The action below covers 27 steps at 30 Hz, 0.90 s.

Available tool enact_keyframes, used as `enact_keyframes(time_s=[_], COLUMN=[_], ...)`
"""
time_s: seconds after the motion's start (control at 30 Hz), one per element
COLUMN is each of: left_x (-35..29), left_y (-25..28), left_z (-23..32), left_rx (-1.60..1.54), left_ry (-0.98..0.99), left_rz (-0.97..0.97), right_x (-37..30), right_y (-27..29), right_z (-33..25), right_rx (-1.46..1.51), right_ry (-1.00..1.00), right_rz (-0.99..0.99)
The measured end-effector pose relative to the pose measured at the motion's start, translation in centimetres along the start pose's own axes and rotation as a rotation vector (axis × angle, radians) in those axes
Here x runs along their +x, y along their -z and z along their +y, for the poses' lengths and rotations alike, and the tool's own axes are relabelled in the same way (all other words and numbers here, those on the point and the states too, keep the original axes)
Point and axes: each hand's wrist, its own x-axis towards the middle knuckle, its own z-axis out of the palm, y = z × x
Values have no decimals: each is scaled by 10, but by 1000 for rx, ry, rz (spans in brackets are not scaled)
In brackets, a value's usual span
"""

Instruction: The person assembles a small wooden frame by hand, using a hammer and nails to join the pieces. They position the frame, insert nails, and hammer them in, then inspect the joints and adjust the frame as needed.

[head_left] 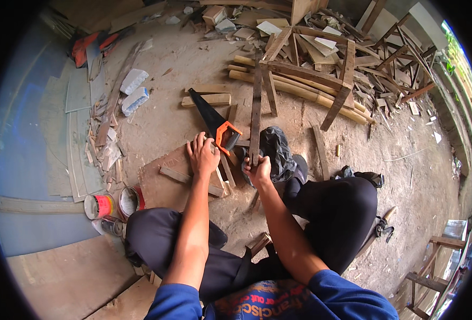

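Note:
My right hand is closed around the lower end of a long, dark wooden strip, which points away from me. My left hand has its fingers spread and holds nothing I can see. Just beyond and right of its fingertips lies a handsaw with a black blade and an orange and black handle; whether the fingers touch it I cannot tell. Under and beside the left hand are a brown board and short wood pieces. A black plastic bag sits right of the strip.
A rough wooden frame stands ahead, over long bamboo poles. Scrap wood is heaped at the far right. Two short wood blocks lie beside the saw blade. Open cans stand left of my knee, and white foam pieces lie farther off.

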Motion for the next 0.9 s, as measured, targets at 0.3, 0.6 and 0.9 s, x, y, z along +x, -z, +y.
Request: enact_keyframes(time_s=[0.3, 0.6, 0.9], left_x=[6, -4, -13], left_y=[-14, -36, -5], left_z=[0, 33, 97], left_rx=[-249, -1167, -1641], left_ry=[113, 234, 764], left_rz=[-76, -332, -874], right_x=[-33, -70, -113], right_y=[-36, -52, -45], right_z=[-15, -27, -22], right_rx=[-363, -363, -737], right_ry=[14, -38, 32], right_rz=[108, -2, 30])
